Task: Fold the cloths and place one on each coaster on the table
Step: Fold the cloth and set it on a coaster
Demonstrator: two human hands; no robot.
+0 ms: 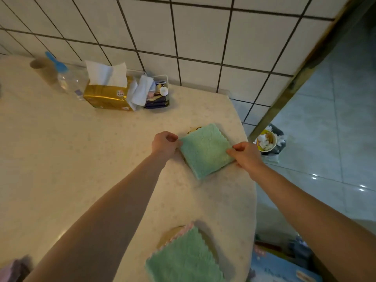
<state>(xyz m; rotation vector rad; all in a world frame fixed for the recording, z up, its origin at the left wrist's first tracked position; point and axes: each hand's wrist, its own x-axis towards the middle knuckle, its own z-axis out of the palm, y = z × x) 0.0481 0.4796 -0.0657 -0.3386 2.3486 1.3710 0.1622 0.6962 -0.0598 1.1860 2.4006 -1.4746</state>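
Pinching opposite edges of the folded green cloth, the left hand and right hand each keep a narrow grip; it lies near the table's right edge, mostly hiding a coaster.

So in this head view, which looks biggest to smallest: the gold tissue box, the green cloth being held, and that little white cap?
1. Green cloth, held at its sides by the left hand and right hand.
2. Gold tissue box, though it lies farther away, so these two are unsure.
3. White cap, clearly smallest.
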